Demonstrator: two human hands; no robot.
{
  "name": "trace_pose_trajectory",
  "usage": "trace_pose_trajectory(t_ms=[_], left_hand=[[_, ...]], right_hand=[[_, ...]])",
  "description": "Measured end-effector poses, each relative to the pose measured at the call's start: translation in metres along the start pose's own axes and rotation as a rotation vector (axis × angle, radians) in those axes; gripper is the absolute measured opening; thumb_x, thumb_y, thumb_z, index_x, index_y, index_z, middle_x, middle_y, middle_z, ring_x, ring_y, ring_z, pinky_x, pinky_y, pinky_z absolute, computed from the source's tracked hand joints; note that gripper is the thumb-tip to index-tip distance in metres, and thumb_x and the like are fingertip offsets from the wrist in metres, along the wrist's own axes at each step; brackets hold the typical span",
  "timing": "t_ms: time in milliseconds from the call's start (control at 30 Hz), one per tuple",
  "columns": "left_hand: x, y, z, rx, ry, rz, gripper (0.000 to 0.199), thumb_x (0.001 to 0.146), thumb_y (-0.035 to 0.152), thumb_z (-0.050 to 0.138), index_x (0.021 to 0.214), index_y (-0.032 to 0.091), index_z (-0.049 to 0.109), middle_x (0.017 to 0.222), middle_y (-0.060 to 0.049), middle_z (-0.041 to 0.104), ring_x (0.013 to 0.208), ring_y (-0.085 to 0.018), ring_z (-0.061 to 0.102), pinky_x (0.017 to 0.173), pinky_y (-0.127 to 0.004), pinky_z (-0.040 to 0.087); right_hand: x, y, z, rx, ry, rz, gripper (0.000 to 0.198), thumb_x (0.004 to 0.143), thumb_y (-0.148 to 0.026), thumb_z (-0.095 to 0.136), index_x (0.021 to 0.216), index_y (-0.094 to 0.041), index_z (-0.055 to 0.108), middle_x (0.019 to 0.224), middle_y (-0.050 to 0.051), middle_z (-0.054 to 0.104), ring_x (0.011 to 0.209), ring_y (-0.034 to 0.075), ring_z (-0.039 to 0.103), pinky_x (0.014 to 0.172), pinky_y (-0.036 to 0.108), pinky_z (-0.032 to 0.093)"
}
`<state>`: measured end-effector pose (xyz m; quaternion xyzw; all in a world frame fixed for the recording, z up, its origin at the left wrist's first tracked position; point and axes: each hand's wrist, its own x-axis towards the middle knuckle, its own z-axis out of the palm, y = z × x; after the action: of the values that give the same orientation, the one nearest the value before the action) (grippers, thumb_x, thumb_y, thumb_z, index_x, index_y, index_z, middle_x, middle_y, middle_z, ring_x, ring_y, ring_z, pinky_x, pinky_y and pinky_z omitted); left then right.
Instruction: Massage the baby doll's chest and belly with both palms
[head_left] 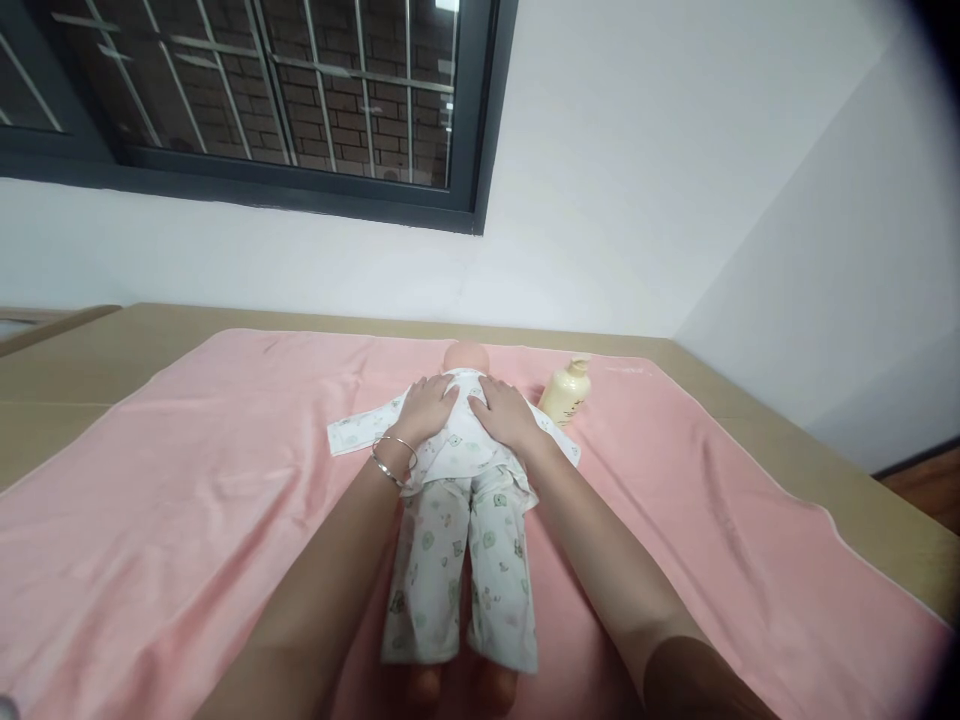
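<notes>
A bald doll (pixel 466 462) lies stretched out on a pink sheet (pixel 187 500), head (pixel 466 355) at the far end, feet (pixel 496 688) nearest the viewer. It wears a loose white shirt (pixel 456 432) and matching trousers (pixel 429 570) with small green and brown prints; both sleeves (pixel 366 429) spread outward.

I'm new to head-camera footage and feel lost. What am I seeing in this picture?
There's no machine here, just a person's bare hands. The single picture comes from a camera on their head, looking forward and down. A pink cloth covers much of a tan surface. On the cloth lies what looks like a clothed doll, with a yellowish bottle to the right. The left hand and right hand rest on the doll's upper body, rather than holding it up.
</notes>
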<state>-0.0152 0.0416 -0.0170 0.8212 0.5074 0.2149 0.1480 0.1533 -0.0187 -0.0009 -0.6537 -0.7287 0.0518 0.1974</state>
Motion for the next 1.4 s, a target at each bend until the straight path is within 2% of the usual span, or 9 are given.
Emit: trace_pose_trajectory(t_ms=[133,300,433,600,767,900,1067,1233,1400], left_hand=[[0.0,-0.013,-0.007,0.059,0.037,-0.047,0.057,0.1,0.048,0.026,0.141,0.014,0.049,0.15,-0.016,0.046,0.144,-0.036,0.031,0.116,-0.053,0.016],[-0.001,-0.015,-0.019,0.001,0.117,-0.042,0.054,0.097,0.047,0.04,0.136,0.012,0.053,0.143,-0.019,0.054,0.139,-0.036,0.04,0.117,-0.053,0.017],[-0.001,0.0,-0.024,-0.272,0.145,-0.09,0.055,0.093,0.048,0.047,0.135,0.013,0.055,0.142,-0.016,0.056,0.131,-0.03,0.051,0.112,-0.041,0.033],[0.0,0.01,-0.022,-0.45,0.189,-0.086,0.04,0.093,0.041,0.046,0.119,0.016,0.065,0.128,-0.011,0.067,0.118,-0.026,0.061,0.102,-0.035,0.043],[0.002,0.005,-0.02,-0.458,0.223,-0.064,0.04,0.096,0.041,0.039,0.109,0.016,0.069,0.117,-0.011,0.071,0.11,-0.025,0.065,0.097,-0.037,0.047],[0.004,0.002,-0.021,-0.479,0.256,-0.13,0.034,0.09,0.031,0.05,0.115,0.014,0.067,0.122,-0.013,0.069,0.114,-0.026,0.064,0.099,-0.037,0.046],[0.007,-0.002,-0.02,-0.509,0.26,-0.171,0.041,0.081,0.011,0.052,0.119,0.013,0.065,0.127,-0.014,0.067,0.117,-0.024,0.063,0.102,-0.034,0.046],[0.008,-0.002,-0.019,-0.513,0.241,-0.141,0.05,0.073,0.001,0.047,0.118,0.013,0.066,0.125,-0.012,0.068,0.117,-0.021,0.064,0.103,-0.032,0.046],[0.006,0.005,-0.025,-0.503,0.239,-0.128,0.05,0.073,0.003,0.047,0.119,0.012,0.066,0.125,-0.012,0.068,0.116,-0.022,0.063,0.103,-0.032,0.047]], right_hand=[[-0.008,-0.011,-0.021,-0.003,-0.11,-0.07,0.065,0.093,-0.047,0.049,0.148,-0.014,0.038,0.157,0.017,0.034,0.145,0.035,0.029,0.115,0.051,0.023],[-0.009,-0.024,-0.012,0.071,0.151,-0.136,0.057,0.095,-0.036,0.047,0.146,-0.011,0.042,0.158,0.017,0.031,0.147,0.029,0.026,0.118,0.045,0.022],[-0.006,-0.024,0.008,0.055,0.095,-0.212,0.052,0.096,-0.037,0.046,0.142,-0.012,0.048,0.155,0.018,0.037,0.146,0.031,0.027,0.119,0.05,0.019],[-0.005,-0.021,0.011,0.122,0.289,-0.149,0.053,0.096,-0.031,0.045,0.143,-0.01,0.045,0.157,0.018,0.032,0.148,0.027,0.024,0.12,0.047,0.018],[-0.004,-0.02,0.011,0.11,0.15,-0.159,0.051,0.094,-0.034,0.047,0.14,-0.011,0.051,0.152,0.018,0.042,0.144,0.031,0.032,0.118,0.052,0.02],[-0.004,-0.021,0.011,0.134,0.305,-0.127,0.049,0.093,-0.029,0.047,0.138,-0.011,0.052,0.152,0.017,0.042,0.143,0.026,0.035,0.12,0.045,0.018],[-0.005,-0.022,0.012,0.111,0.158,-0.155,0.052,0.093,-0.033,0.048,0.14,-0.009,0.05,0.152,0.018,0.041,0.145,0.03,0.032,0.119,0.048,0.021],[-0.008,-0.028,0.009,0.121,0.25,-0.118,0.051,0.095,-0.033,0.045,0.141,-0.01,0.05,0.15,0.016,0.045,0.141,0.026,0.038,0.117,0.039,0.028],[-0.011,-0.033,0.003,-0.01,0.096,-0.217,0.049,0.098,-0.032,0.041,0.141,-0.01,0.05,0.151,0.017,0.043,0.143,0.029,0.034,0.119,0.046,0.021]])
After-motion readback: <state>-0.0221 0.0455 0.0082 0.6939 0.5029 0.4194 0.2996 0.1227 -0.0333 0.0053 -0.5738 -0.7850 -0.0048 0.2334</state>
